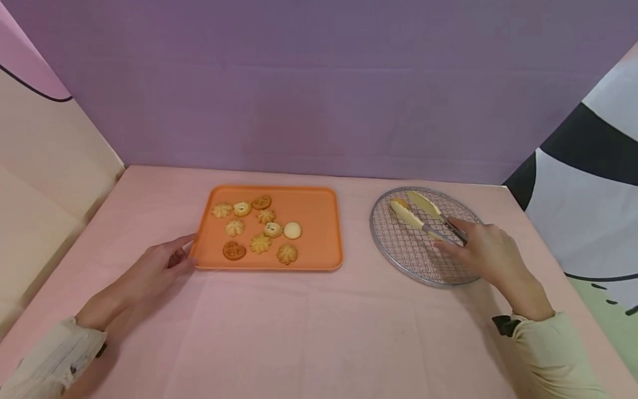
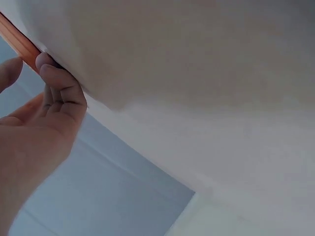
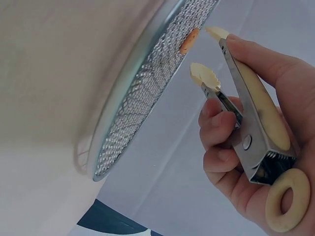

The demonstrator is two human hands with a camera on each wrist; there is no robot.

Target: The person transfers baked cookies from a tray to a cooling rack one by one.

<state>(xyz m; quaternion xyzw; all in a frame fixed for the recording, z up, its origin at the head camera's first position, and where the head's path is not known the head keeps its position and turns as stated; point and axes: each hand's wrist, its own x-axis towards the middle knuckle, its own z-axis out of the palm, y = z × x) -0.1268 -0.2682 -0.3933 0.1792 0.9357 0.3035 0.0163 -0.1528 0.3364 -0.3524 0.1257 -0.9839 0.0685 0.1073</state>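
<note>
The left hand (image 1: 159, 267), fingers bent, grips the left rim of an orange tray (image 1: 319, 221) bearing biscuits (image 1: 235, 251). Right of the tray, the right hand's fingers (image 1: 452, 252) pinch tongs (image 1: 410, 216), tongs' tips apart over a wire rack (image 1: 399, 252). Beyond the tray is a purple backdrop (image 1: 319, 100).

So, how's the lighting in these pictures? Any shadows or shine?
Head view: soft shadows on the pink tablecloth; left wrist view: dimmer, a blurry-edged dark patch over much of the upper frame; right wrist view: glints on the wire mesh tray, tongs fairly sharp.
</note>
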